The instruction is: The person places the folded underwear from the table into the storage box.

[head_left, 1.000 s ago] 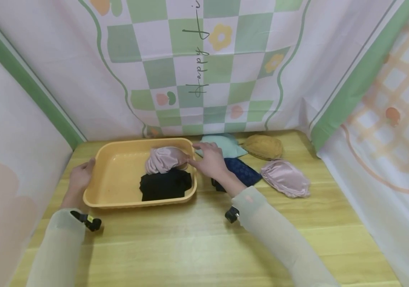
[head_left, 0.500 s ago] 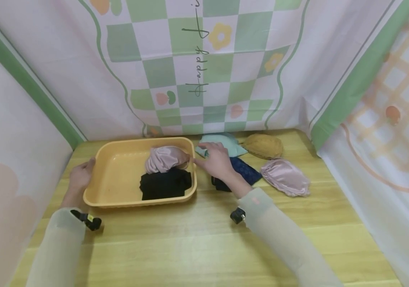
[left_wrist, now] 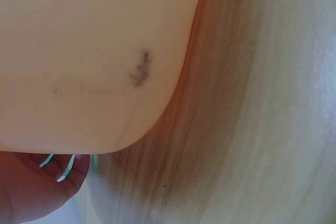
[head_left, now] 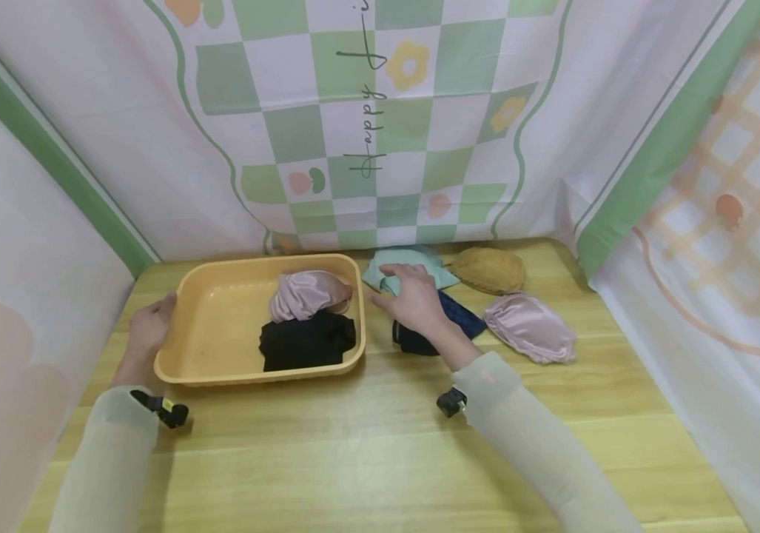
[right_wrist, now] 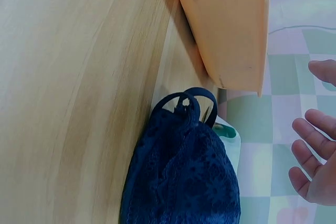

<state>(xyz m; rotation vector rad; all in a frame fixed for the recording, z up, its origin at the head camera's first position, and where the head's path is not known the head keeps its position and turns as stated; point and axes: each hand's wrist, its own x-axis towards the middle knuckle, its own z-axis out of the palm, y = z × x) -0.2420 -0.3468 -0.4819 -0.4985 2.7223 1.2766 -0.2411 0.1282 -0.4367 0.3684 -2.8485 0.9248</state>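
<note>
A yellow plastic tray (head_left: 213, 333) stands at the back left of the table. My left hand (head_left: 148, 329) grips its left wall, fingers curled against the side in the left wrist view. Inside, at the right end, lie a bunched pink satin bra (head_left: 305, 296) and a folded black cloth garment (head_left: 306, 344). My right hand (head_left: 413, 300) hovers right of the tray, fingers spread and holding nothing. Beneath it lies a folded navy bra (right_wrist: 189, 177), its lace and looped straps plain in the right wrist view. A mint-green bra (head_left: 442, 276) lies behind, partly hidden by this hand.
To the right lie a folded mustard bra (head_left: 488, 271) and a pink satin bra (head_left: 530, 329). Printed curtains (head_left: 406, 133) enclose the wooden table (head_left: 326, 459) at the back and both sides.
My right hand has drawn away from the tray's right rim, moving right over the navy bra. My left hand and the garments have stayed in place.
</note>
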